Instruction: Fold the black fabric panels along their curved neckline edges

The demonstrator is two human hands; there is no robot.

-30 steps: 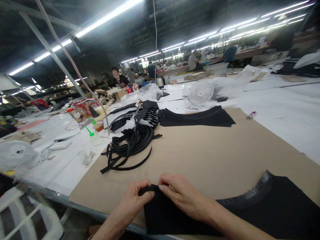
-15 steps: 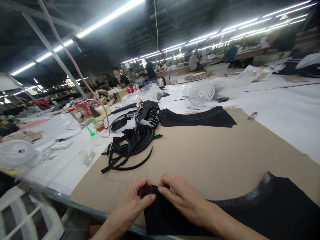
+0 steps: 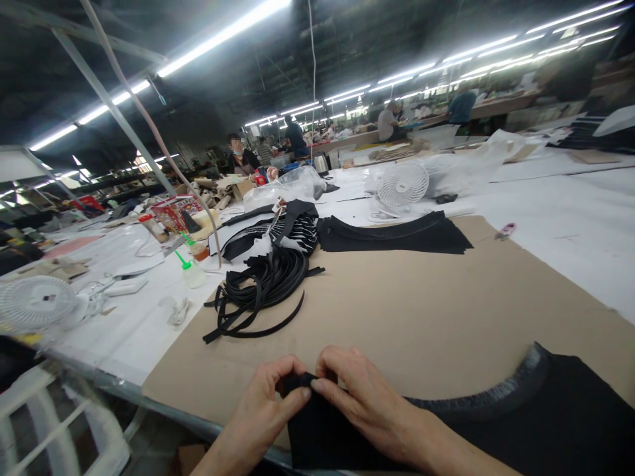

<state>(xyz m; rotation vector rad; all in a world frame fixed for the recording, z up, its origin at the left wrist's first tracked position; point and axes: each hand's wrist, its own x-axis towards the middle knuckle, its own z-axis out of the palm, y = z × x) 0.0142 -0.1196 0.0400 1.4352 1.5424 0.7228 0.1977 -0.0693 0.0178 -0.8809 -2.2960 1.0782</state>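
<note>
A black fabric piece [image 3: 565, 410] lies along the near edge of the brown board [image 3: 387, 317], its curved upper edge showing a shiny dark band. At the fabric's left end, my left hand [image 3: 272, 396] pinches the top edge between thumb and fingers. Right beside it, my right hand [image 3: 354, 390] pinches the same edge, thumb tip close to the left thumb. My right forearm crosses over the fabric and hides part of it. Beyond my hands, a coil of black strips [image 3: 265, 284] rests on the board, with a stack of curved black pieces [image 3: 394, 233] behind it to the right.
Bottles with green nozzles [image 3: 191, 270] stand left of the coil. White fans [image 3: 403, 184] sit at the back and far left. A small pink-handled tool [image 3: 507, 230] lies at the board's far edge. A white chair [image 3: 59, 416] is at lower left. People work in the background.
Both hands keep their pinch at the fabric's left end; the fingertips have drawn slightly closer together over the edge. The whole view has shifted a little.
</note>
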